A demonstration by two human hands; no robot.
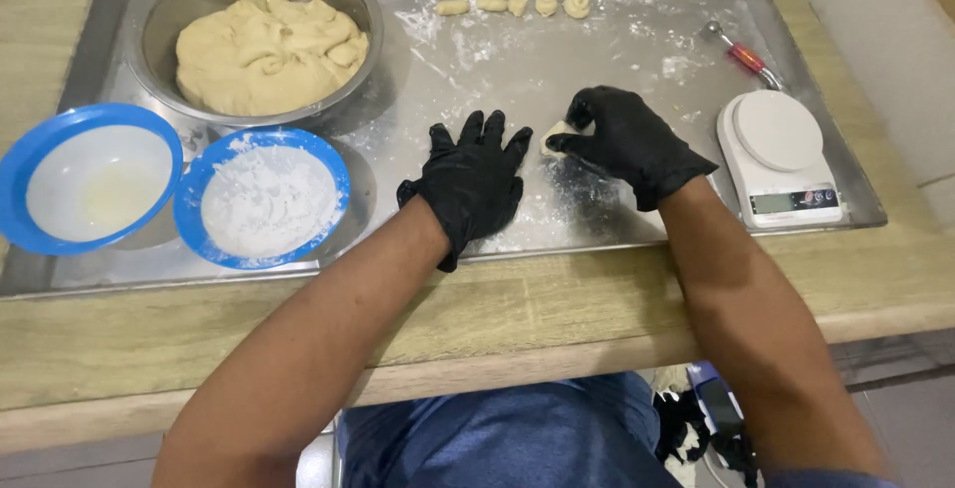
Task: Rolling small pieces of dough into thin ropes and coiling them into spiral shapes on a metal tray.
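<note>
Both my hands wear black gloves over a floured steel tray (637, 219). My left hand (474, 178) lies flat, palm down, fingers spread on the tray. Just right of it, my right hand (624, 136) pinches a small pale piece of dough (552, 137) against the tray. A steel bowl (169, 10) at the back left holds a large mass of dough (269, 53). Several small shaped dough pieces (517, 4) lie in a row along the tray's far edge, the rightmost one (577, 1) coiled.
A blue-rimmed bowl of white flour (264, 196) and a blue-rimmed bowl with clear liquid (88, 178) stand at the front left. A white kitchen scale (779, 155) sits at the tray's right, a red-handled tool (744, 53) behind it. The tray rests on a wooden counter (557, 319).
</note>
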